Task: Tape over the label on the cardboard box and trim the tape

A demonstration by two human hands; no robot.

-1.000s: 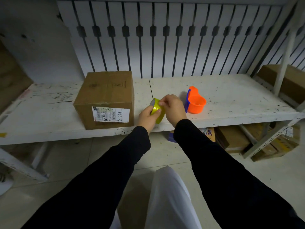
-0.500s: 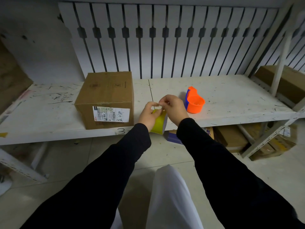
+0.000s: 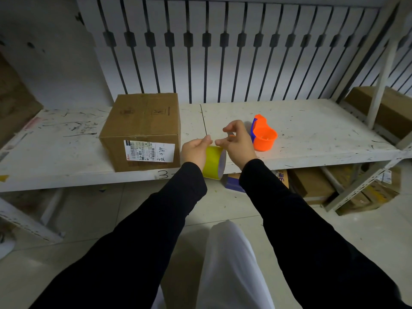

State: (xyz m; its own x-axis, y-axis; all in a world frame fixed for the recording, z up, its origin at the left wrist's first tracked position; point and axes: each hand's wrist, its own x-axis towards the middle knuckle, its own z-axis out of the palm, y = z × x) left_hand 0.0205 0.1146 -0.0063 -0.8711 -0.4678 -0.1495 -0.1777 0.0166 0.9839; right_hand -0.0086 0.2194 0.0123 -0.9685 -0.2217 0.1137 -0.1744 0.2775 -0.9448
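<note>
A brown cardboard box stands on the white shelf, with a white printed label on its front face. To its right my left hand grips a roll of yellow tape at the shelf's front edge. My right hand hovers just right of the roll, fingers pinched together above its top edge; whether it holds the tape's end is too small to tell. An orange and blue tape cutter sits on the shelf behind my right hand.
Slatted white panels back the shelf. More cardboard boxes lie on the floor under it at the right, and another box sits on a shelf at the far right. A metal upright stands at the right.
The roll has dropped lower in my left hand, below the shelf edge. My right hand has lifted off the roll and drawn slightly right, fingers still pinched.
</note>
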